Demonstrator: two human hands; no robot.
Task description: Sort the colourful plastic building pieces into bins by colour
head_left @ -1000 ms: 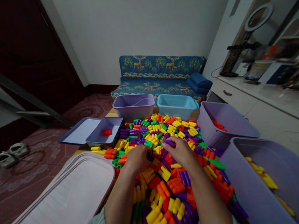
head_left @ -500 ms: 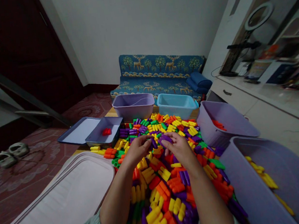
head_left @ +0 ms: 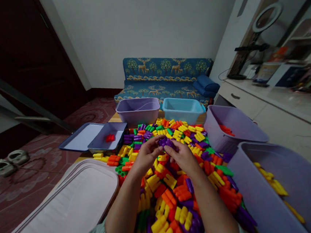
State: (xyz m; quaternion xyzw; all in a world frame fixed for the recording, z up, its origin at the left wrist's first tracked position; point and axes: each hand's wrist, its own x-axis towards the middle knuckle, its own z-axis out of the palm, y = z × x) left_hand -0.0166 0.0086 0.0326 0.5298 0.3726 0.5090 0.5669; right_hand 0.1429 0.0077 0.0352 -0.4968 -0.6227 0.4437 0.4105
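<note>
Above the middle of a wide heap of plastic building pieces, my two hands meet around purple building pieces. My left hand pinches them from the left, its thumb and fingers closed. From the right, my right hand grips them with the thumb on the near side. The purple pieces touch each other, but my fingers hide where they join. Yellow, orange, red, green and purple pieces lie loosely all around beneath both hands.
A lilac bin and a light blue bin stand at the back. Right are a bin with red pieces and a larger one with yellow pieces. Left lie an open tin and stacked pale lids.
My hands have come together. The purple pieces, held apart in each hand before, now touch between my fingers. The camera view has shifted slightly.
</note>
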